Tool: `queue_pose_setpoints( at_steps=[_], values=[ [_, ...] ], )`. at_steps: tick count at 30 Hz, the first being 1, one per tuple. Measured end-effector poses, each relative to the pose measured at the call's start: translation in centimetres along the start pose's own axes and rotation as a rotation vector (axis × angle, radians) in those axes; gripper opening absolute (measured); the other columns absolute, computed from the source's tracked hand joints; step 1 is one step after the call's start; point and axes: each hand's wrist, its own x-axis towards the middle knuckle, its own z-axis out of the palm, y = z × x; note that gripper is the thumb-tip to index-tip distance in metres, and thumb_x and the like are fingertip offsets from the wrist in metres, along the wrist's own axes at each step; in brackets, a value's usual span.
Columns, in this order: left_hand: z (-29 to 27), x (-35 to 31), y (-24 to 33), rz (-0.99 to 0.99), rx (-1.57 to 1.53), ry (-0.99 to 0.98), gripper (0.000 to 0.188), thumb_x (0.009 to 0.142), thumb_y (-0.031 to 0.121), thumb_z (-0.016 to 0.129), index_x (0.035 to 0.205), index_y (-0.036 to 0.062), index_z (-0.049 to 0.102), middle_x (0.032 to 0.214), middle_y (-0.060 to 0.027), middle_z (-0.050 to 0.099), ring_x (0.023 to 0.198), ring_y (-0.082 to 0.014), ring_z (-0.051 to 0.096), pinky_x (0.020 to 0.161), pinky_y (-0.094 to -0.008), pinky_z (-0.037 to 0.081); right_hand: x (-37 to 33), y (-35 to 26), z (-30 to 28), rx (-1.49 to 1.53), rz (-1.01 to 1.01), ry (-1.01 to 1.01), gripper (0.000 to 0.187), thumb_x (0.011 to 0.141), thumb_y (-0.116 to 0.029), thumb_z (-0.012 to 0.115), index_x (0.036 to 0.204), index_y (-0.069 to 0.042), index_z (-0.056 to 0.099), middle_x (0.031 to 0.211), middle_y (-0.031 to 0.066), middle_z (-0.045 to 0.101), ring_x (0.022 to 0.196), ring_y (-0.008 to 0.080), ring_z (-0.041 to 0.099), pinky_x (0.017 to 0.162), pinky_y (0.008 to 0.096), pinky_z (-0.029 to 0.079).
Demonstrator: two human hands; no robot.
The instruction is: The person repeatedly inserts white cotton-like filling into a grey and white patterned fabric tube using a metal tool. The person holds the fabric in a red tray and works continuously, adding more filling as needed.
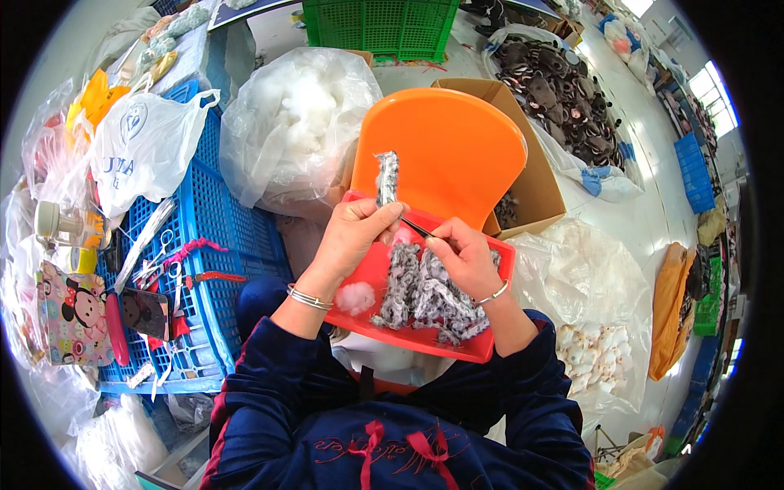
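Above a red tray [508,269] on my lap, my left hand [347,238] pinches a narrow grey-and-white fuzzy fabric piece [387,175] that stands upright from the fingers. My right hand [465,260] is closed round a thin dark rod-like tool [418,228]; its tip meets the lower end of that piece at my left fingertips. Whether the tip is inside the piece is hidden. More grey fuzzy pieces [441,294] lie in the tray below my right hand. A tuft of pale stuffing [355,299] rests at the tray's left side.
An orange chair [445,139] stands just beyond the tray, with a cardboard box [531,175] behind it. Left of it sits a clear bag of white stuffing [306,106]. Blue crates [216,269] at my left carry scissors [159,253] and a phone [147,313]. Small white pieces [592,355] lie on plastic at right.
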Motion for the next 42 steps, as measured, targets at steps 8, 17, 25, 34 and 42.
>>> queue_pose_setpoints(
  at_steps=[8,17,25,34,42],
  values=[
    [1.2,-0.2,-0.7,0.093,-0.051,0.034,0.023,0.097,0.018,0.061,0.093,-0.0029,0.069,0.065,0.0005,0.054,0.059,-0.0076,0.046,0.057,-0.0226,0.038,-0.5,0.4,1.7,0.399,0.176,-0.017,0.01,0.096,-0.011,0.059,0.091,-0.003,0.054,0.074,-0.0033,0.052,0.063,0.0032,0.045,0.056,0.0199,0.039],
    [0.6,-0.8,0.3,0.135,-0.046,-0.016,0.026,0.099,0.02,0.055,0.094,-0.0015,0.069,0.072,-0.0001,0.058,0.067,-0.0076,0.05,0.062,-0.0225,0.04,-0.5,0.0,2.2,0.279,0.154,0.037,0.009,0.096,-0.009,0.059,0.092,-0.002,0.055,0.076,-0.0031,0.054,0.066,0.0028,0.046,0.059,0.0197,0.04],
    [-1.9,0.1,0.6,0.11,0.163,-0.062,0.019,0.095,0.016,0.061,0.094,-0.0001,0.07,0.078,-0.0007,0.063,0.07,-0.0077,0.055,0.067,-0.0231,0.046,-0.9,0.0,0.3,0.062,0.049,0.067,0.009,0.094,-0.008,0.062,0.091,-0.001,0.057,0.076,-0.0036,0.055,0.068,0.0022,0.048,0.06,0.0198,0.04],
    [-1.1,-0.3,1.2,-0.023,0.084,-0.061,0.017,0.093,0.013,0.064,0.098,-0.002,0.071,0.082,-0.0058,0.07,0.07,-0.0097,0.065,0.066,-0.0224,0.052,-0.8,-0.6,-1.6,-0.017,0.065,-0.079,0.007,0.094,-0.005,0.06,0.093,-0.001,0.055,0.079,-0.0042,0.053,0.068,0.0009,0.045,0.06,0.0187,0.037],
    [-0.6,-0.6,1.9,-0.054,0.179,-0.078,0.019,0.093,0.016,0.064,0.094,-0.002,0.072,0.079,-0.0061,0.071,0.068,-0.0095,0.065,0.065,-0.022,0.052,-0.7,-1.4,-1.9,-0.118,0.048,-0.104,0.007,0.092,-0.005,0.062,0.091,0.0,0.056,0.075,-0.0041,0.053,0.065,0.0016,0.044,0.057,0.0196,0.036]
  ],
)
